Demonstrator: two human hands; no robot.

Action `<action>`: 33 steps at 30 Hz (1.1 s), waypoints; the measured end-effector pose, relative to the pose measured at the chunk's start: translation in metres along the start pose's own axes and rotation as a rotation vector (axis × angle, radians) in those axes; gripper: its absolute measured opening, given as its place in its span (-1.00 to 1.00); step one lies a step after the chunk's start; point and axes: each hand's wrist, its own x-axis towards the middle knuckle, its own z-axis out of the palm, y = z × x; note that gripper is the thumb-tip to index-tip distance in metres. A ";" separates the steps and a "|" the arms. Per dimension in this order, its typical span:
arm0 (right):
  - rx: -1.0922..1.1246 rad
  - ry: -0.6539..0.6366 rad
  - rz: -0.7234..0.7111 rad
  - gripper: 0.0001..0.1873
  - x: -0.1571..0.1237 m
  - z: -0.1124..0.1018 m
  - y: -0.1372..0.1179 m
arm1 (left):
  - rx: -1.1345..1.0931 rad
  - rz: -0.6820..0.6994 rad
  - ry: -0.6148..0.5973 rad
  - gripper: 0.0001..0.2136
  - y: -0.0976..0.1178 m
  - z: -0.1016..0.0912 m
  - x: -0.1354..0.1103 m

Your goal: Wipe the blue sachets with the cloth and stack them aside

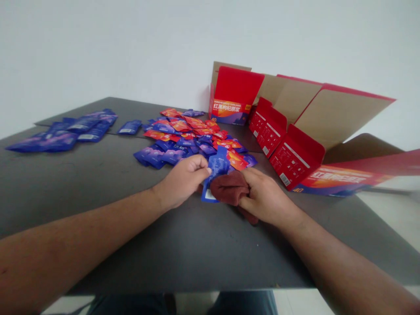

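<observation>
The grey table is the largest thing on my feed; its left part runs out of frame, and both forearms hide stretches of its near edge. I can't see to the bottom of the open red cartons lined up on the right: their flaps block my view, and the nearest is cut off at the frame's edge. In the heap of blue and red pouches, overlap hides most of the lower ones, so I can't count them. The group of blue pouches at far left overlaps too, its print unreadable to me.

For room, I have grey tabletop between that group and the left hand, and more between both hands and the near edge. The right side is tighter, with the right hand near the closest carton.

The right hand's fingers are clamped on a brown cloth, some of them hidden by its folds. The cloth covers part of a blue spouted pouch, which is held just in front of the heap. Left thumb and forefinger are pinched together on that pouch's left edge; I can't make out the other fingertips.
</observation>
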 end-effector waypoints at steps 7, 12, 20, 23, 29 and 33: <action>0.021 -0.100 -0.100 -0.79 -0.001 0.001 -0.001 | 0.050 0.032 -0.029 -0.81 0.003 0.000 -0.001; 0.013 -0.027 -0.049 -0.80 0.000 0.003 0.000 | 0.063 0.041 -0.027 -0.82 0.003 0.000 -0.001; -0.003 0.054 0.036 -0.84 0.001 0.001 0.004 | 0.106 0.047 -0.041 -0.83 0.005 -0.001 -0.002; 0.034 -0.027 -0.022 -0.80 0.001 0.001 0.004 | 0.147 0.048 -0.066 -0.84 0.007 -0.001 -0.002; 0.017 0.064 0.057 -0.80 0.002 -0.001 0.004 | 0.167 0.052 -0.091 -0.87 0.006 -0.002 -0.002; 0.037 0.020 0.022 -0.78 0.002 -0.001 0.007 | 0.181 0.058 -0.110 -0.87 0.005 -0.002 -0.002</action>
